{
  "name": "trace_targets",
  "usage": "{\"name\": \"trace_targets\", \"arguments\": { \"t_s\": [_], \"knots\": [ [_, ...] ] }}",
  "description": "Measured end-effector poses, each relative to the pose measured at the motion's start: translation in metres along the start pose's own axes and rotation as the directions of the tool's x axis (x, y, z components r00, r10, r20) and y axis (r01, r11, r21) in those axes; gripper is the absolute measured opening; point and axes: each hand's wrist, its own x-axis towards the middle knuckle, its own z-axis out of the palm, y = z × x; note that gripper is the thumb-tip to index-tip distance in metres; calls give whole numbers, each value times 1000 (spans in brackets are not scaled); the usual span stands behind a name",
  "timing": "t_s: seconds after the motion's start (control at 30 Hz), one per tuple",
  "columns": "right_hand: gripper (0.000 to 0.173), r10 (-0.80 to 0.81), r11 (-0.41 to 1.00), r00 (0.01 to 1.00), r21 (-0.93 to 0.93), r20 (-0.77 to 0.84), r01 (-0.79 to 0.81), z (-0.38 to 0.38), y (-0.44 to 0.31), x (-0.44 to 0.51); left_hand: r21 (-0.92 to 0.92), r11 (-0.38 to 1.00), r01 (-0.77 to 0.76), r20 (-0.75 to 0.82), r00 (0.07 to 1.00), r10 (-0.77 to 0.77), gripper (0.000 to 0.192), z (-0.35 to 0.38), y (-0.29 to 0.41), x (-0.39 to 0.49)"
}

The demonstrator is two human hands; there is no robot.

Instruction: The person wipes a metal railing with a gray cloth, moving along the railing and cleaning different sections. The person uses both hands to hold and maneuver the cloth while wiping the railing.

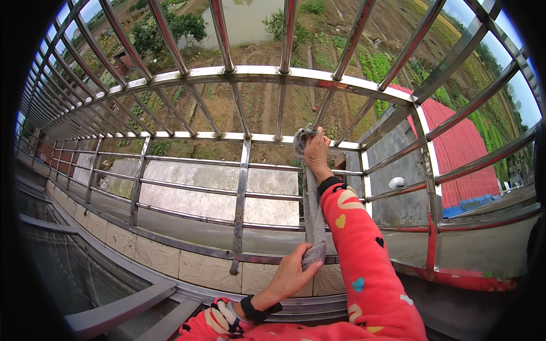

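Observation:
A grey cloth (pixel 315 213) hangs stretched between my two hands, in front of a stainless-steel window guard (pixel 241 204). With my right hand (pixel 318 154) I grip its upper end against the lower front rail, at the foot of an upright bar. Part of the cloth bunches around that spot, and my fingers partly hide the bar. Lower down and nearer to me, my left hand (pixel 292 273) holds the other end between thumb and fingers, above the tiled sill (pixel 209 271). Both sleeves are red with printed shapes.
Horizontal bars form the guard's floor, with a corner post (pixel 422 140) to the right. An opened window frame (pixel 123 304) stands at lower left. Outside and below lie a concrete slab (pixel 192 187), a red corrugated roof (pixel 460 145), garden plots and a pond (pixel 239 23).

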Motion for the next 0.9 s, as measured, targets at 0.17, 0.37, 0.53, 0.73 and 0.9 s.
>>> {"name": "trace_targets", "arguments": {
  "t_s": [0.17,0.37,0.53,0.73,0.9],
  "knots": [
    [44,-117,949,993,-291,22,118,0,12,-5,49,999,18,-17,1000,-17,47,-5,3,-8],
    [18,-116,702,967,-670,227,242,-52,-13,-19,175,975,-138,-41,988,147,48,-12,26,-37],
    [21,160,844,901,-529,403,87,-145,-47,-15,140,952,-271,74,962,263,44,2,48,-73],
    [12,288,940,870,57,400,-337,-286,-129,5,59,897,-439,224,881,417,42,20,83,-125],
    [11,186,824,981,537,49,-183,-429,-240,27,-72,829,-554,182,810,557,44,21,125,-159]
  ]
}}
